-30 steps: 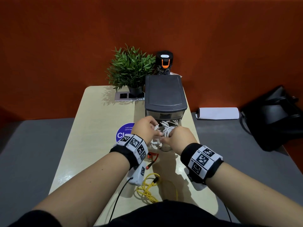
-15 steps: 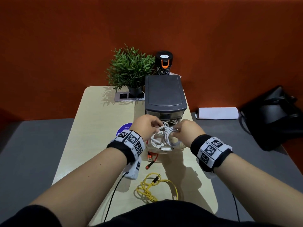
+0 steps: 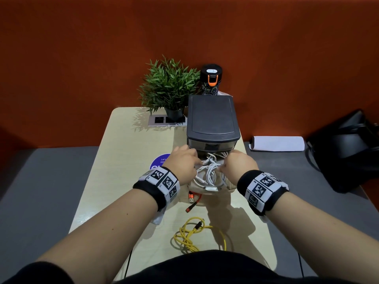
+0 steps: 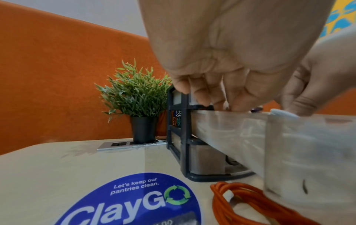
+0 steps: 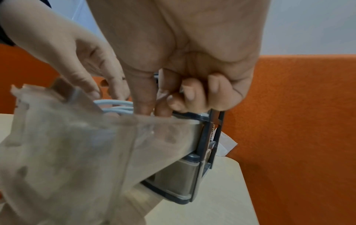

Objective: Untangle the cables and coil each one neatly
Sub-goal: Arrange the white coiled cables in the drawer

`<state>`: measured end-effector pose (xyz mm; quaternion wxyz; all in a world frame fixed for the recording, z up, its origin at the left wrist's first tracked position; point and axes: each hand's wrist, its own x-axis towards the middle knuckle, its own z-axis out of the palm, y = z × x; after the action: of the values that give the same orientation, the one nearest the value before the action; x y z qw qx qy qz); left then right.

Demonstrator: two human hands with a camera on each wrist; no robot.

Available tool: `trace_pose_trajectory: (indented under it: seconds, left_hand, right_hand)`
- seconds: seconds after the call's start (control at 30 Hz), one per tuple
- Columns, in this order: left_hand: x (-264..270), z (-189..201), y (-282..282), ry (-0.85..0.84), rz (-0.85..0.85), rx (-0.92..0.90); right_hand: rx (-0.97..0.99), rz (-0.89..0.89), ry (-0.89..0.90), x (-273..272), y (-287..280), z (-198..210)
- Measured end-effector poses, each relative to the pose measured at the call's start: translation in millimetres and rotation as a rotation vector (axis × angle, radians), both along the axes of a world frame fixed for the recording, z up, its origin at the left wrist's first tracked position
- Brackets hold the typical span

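A loose bundle of white cables (image 3: pixel 211 175) lies in the pulled-out translucent drawer (image 3: pixel 205 192) of a dark drawer unit (image 3: pixel 212 117). My left hand (image 3: pixel 191 167) grips the bundle's left side, fingers curled down into the drawer (image 4: pixel 289 137). On the right side my right hand (image 3: pixel 227 168) pinches the white cables (image 5: pixel 115 106) with thumb and forefinger. An orange cable (image 3: pixel 193 201) lies on the table under the drawer front and shows coiled in the left wrist view (image 4: pixel 250 202). A yellow cable (image 3: pixel 188 236) lies in a loose heap near the table's front edge.
A potted plant (image 3: pixel 168 89), a black bottle (image 3: pixel 211 80) and a socket plate (image 3: pixel 167 120) stand at the back of the table. A blue round sticker (image 3: pixel 160 161) is left of the drawer. A white paper roll (image 3: pixel 276 143) and black bag (image 3: pixel 348 150) lie on the grey seat, right.
My hands, close together a second ago, have spread apart, and the white bundle is stretched wider between them over the drawer. The orange and yellow cables have not moved.
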<state>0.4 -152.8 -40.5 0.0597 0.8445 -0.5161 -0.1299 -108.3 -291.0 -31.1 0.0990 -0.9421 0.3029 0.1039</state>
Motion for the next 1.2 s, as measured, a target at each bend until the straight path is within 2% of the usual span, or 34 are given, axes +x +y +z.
trace_pose_trajectory:
  seconds: [0.1, 0.2, 0.27, 0.33, 0.4, 0.43, 0.5, 0.6, 0.87, 1.2]
  left_hand:
    - [-1.2, -4.5, 1.7, -0.031, 0.001, 0.023]
    - [-0.5, -3.8, 7.6, 0.003, 0.02, -0.09]
    - [0.4, -1.6, 14.2, 0.046, 0.034, -0.199]
    - [-1.5, 1.8, 23.5, 0.109, 0.014, -0.266]
    - [-6.3, 3.0, 33.2, 0.162, -0.007, -0.231]
    - [-8.9, 1.2, 37.0, 0.165, -0.007, -0.195]
    - [-12.3, -5.4, 41.1, 0.149, 0.024, -0.172]
    - [-14.0, -12.7, 39.5, 0.141, 0.143, -0.234]
    - [-5.2, -18.4, 22.6, 0.427, 0.401, -0.16]
    - [12.9, -21.9, 10.6, 0.585, 0.413, -0.317]
  right_hand:
    - [-0.022, 0.024, 0.02, -2.3, 1.0, 0.6]
    - [0.042, 0.003, -0.034, -8.6, -1.6, 1.3]
    - [0.101, -0.037, -0.194, -14.6, -5.4, 5.9]
    - [0.071, -0.022, -0.443, -19.2, -9.5, 12.2]
    - [-0.033, 0.06, -0.618, -19.1, -11.7, 17.4]
    - [-0.077, 0.107, -0.637, -16.7, -13.1, 18.5]
    - [-0.1, 0.183, -0.519, -10.7, -14.6, 19.9]
    - [-0.008, 0.188, -0.295, -6.5, -15.2, 19.4]
    - [0.086, 0.18, -0.319, -4.6, -22.2, 26.1]
    - [0.134, 0.217, -0.372, -8.9, -28.4, 22.3]
